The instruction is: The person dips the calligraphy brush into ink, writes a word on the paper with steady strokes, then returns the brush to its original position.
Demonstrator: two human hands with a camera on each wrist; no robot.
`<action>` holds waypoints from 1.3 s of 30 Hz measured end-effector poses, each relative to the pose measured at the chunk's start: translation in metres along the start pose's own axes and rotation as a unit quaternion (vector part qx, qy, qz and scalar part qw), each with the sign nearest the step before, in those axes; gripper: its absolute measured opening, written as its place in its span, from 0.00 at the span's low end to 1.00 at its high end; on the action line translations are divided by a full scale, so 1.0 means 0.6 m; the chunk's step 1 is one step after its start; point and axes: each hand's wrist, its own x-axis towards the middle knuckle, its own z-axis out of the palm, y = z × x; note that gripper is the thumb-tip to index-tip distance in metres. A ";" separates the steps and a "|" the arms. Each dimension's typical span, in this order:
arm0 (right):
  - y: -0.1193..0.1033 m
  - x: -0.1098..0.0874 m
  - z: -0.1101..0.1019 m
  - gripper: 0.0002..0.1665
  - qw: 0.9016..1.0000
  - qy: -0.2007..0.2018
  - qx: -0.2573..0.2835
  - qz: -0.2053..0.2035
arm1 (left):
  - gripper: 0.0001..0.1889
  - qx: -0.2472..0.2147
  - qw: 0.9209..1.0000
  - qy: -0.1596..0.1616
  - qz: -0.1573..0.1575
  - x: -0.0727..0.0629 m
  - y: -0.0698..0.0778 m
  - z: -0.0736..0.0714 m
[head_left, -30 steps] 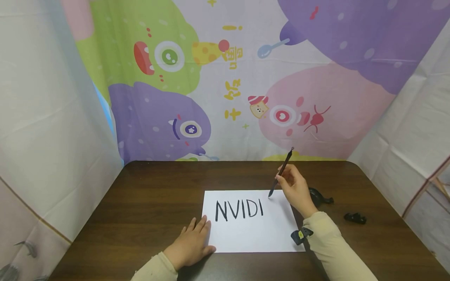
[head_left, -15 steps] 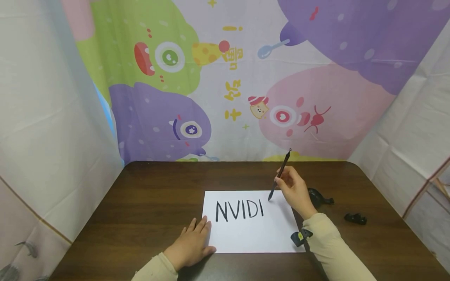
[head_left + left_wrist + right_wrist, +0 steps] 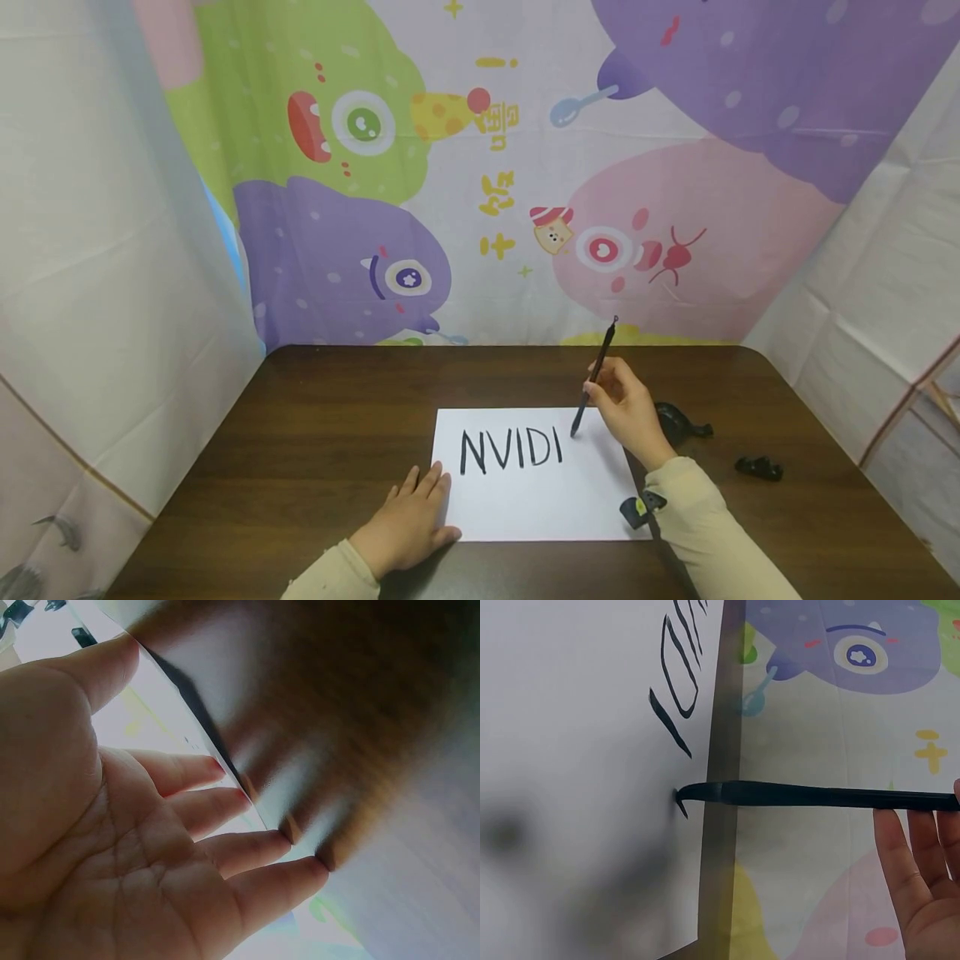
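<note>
A white sheet of paper (image 3: 540, 512) lies on the dark wooden table (image 3: 300, 433) with the letters NVIDI in black across its upper half. My right hand (image 3: 633, 412) pinches a dark writing brush (image 3: 597, 371) by its handle, which leans slightly to the right. In the right wrist view the bent bristles of the brush (image 3: 802, 793) rest on the paper beside the last letter, at a short fresh black stroke. My left hand (image 3: 408, 512) rests with spread, straight fingers at the paper's left edge. Seen from the left wrist, the fingertips (image 3: 319, 864) touch the tabletop and the sheet's edge.
Behind my right hand sits a black, rounded dish (image 3: 677, 423) with a tail-like end, partly hidden. Farther right lies a small black humped piece (image 3: 759, 467). A cartoon-printed cloth (image 3: 510, 308) hangs at the table's far edge, and pale cloths stand on both sides.
The brush tip has moved down the paper, towards me and a little left, leaving the start of a stroke to the right of the I. The left hand stays in place.
</note>
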 end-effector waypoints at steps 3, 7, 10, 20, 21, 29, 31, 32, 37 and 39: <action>-0.001 -0.001 0.000 0.14 1.000 -0.004 -0.001 0.003 | 0.41 0.000 1.000 0.001 0.000 0.000 0.000 -0.001; -0.001 -0.001 0.000 0.14 1.000 -0.003 -0.013 0.007 | 0.40 0.001 1.000 0.002 0.001 0.000 0.001 -0.001; -0.001 -0.001 0.000 0.14 1.000 -0.003 -0.016 0.010 | 0.41 0.001 1.000 0.002 0.000 0.000 0.001 0.000; 0.001 -0.002 0.001 0.14 1.000 -0.011 0.006 0.017 | 0.40 -0.001 1.000 -0.001 -0.002 0.001 0.001 -0.001; 0.000 -0.002 0.001 0.14 1.000 -0.012 0.006 0.018 | 0.40 -0.001 1.000 -0.001 -0.002 0.001 0.001 -0.001; -0.001 -0.002 0.001 0.14 0.999 -0.019 0.019 0.021 | 0.40 -0.003 1.000 0.000 -0.002 0.000 0.001 0.000; -0.002 -0.002 0.001 0.14 0.999 -0.022 0.020 0.022 | 0.40 -0.004 1.000 0.002 -0.002 0.000 0.001 0.001; -0.002 -0.002 0.001 0.14 0.999 -0.023 0.019 0.022 | 0.40 -0.003 1.000 0.003 -0.002 0.000 0.000 0.002; -0.003 -0.003 0.001 0.14 0.999 -0.026 0.015 0.021 | 0.40 -0.005 1.000 0.005 -0.001 0.000 0.000 0.001; -0.003 -0.003 0.001 0.14 0.999 -0.027 0.015 0.020 | 0.40 -0.006 1.000 0.006 0.000 0.000 0.001 0.000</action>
